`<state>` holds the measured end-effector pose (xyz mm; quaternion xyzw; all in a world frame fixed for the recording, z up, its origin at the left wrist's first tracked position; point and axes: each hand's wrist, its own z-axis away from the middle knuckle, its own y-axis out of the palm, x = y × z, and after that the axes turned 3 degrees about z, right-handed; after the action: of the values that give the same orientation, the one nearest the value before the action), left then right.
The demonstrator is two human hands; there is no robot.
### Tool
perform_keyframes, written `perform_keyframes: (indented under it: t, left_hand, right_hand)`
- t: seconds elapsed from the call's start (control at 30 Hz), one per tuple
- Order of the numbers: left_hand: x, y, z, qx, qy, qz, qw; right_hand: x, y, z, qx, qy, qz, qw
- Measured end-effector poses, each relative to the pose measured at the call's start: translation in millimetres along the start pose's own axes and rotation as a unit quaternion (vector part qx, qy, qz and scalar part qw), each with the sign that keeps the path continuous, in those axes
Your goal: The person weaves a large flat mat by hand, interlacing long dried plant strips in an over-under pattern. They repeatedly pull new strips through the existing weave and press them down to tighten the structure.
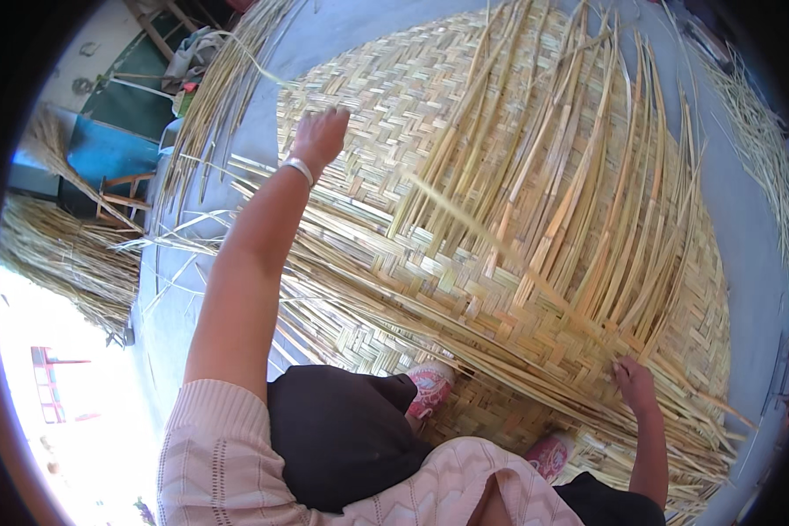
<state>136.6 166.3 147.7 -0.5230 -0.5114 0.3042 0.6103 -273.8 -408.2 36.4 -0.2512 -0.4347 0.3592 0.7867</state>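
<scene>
A large woven reed mat (368,96) spreads over the floor in front of me and under my feet. My left hand (322,138), a pale bangle at its wrist, is raised over the mat's left part and closed on a long reed strip (500,245). Blurred by motion, the strip slants down across the mat to my right hand (635,384), whose closed fingers grip it low at the right. Many loose flattened reeds (579,175) lie lengthwise on the weave. A band of crosswise reeds (386,302) runs between my hands and my feet.
Bundles of reeds (70,259) stand at the left beside a small wooden chair (124,202). More reeds (228,96) lie at the far left, and a pile of thin strips (758,149) lies on the grey floor (745,210) at the right. My pink patterned shoes (431,386) rest on the mat.
</scene>
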Motion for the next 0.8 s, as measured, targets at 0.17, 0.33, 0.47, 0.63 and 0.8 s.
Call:
perform_keyframes:
  t: [0.17, 0.33, 0.47, 0.63, 0.8]
  left_hand:
    - [19, 41, 66, 0.13, -0.013, -0.013, 0.991]
    - [-60, 43, 73, 0.194, 0.094, 0.076, 0.974]
    - [-187, 12, 85, 0.226, 0.203, 0.306, 0.902]
    - [-266, -29, 113, 0.368, 0.23, 0.513, 0.741]
    - [-297, -37, 124, 0.406, 0.202, 0.537, 0.711]
  right_hand:
    - [11, 3, 7, 0.018, -0.037, -0.035, 0.999]
    - [45, 9, 3, -0.017, -0.121, 0.0, 0.993]
    - [85, 13, -1, -0.095, -0.218, 0.051, 0.97]
    - [113, 10, -6, -0.163, -0.227, 0.137, 0.95]
    - [99, 9, -7, -0.163, -0.202, 0.151, 0.954]
